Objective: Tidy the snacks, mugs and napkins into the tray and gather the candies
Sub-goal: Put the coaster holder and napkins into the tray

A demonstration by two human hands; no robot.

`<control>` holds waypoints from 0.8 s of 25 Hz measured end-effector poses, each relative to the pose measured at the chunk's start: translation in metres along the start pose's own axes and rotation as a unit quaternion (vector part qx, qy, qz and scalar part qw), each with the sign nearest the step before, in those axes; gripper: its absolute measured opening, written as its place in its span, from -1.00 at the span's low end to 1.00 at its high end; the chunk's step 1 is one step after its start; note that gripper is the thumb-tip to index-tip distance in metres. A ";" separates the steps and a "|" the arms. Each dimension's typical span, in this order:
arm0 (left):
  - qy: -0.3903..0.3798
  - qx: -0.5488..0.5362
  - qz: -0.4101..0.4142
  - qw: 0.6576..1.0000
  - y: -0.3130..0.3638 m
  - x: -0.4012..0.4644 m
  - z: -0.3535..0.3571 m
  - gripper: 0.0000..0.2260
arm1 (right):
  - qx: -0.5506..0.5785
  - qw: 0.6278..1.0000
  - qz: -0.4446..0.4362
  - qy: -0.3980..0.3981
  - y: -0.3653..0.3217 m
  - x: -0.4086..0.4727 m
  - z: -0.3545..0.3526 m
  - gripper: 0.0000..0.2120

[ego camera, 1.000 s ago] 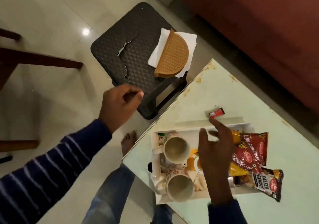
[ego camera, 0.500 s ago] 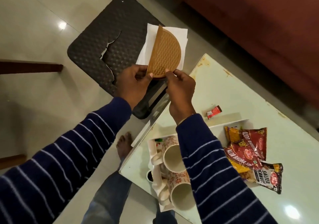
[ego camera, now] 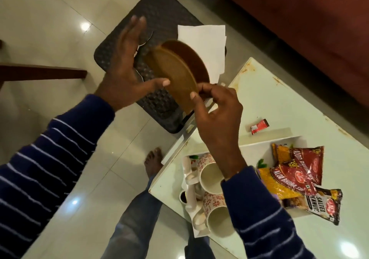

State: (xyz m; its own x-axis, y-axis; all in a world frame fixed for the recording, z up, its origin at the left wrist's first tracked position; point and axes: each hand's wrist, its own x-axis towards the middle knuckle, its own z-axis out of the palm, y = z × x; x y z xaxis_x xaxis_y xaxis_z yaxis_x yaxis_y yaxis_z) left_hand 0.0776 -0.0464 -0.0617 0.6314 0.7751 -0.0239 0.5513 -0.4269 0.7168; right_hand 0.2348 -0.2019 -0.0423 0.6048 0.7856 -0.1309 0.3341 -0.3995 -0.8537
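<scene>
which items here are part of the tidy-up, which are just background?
Task items:
- napkin holder with napkins, pinched by right hand; left hand open beside it
- two mugs in tray
- snack packets
- red candy on table

Background:
- black stool
- sofa
- wooden chair leg

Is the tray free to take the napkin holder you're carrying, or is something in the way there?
Partly: two mugs fill the tray's near end, snack packets cover the other. Only a bare middle strip shows.
</scene>
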 end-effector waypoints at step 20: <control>-0.376 0.054 0.148 0.913 0.156 -0.085 0.203 -0.55 | -0.064 0.977 0.169 0.117 0.149 -0.220 -0.134 -0.57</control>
State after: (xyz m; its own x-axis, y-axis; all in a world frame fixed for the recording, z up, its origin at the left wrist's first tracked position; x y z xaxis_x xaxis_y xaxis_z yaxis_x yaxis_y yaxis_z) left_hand 0.2206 -0.2732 -0.0892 0.9351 0.0957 -0.3413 0.3203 -0.6405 0.6980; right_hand 0.2486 -0.4976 -0.0732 0.8398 0.4755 -0.2620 0.1656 -0.6839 -0.7105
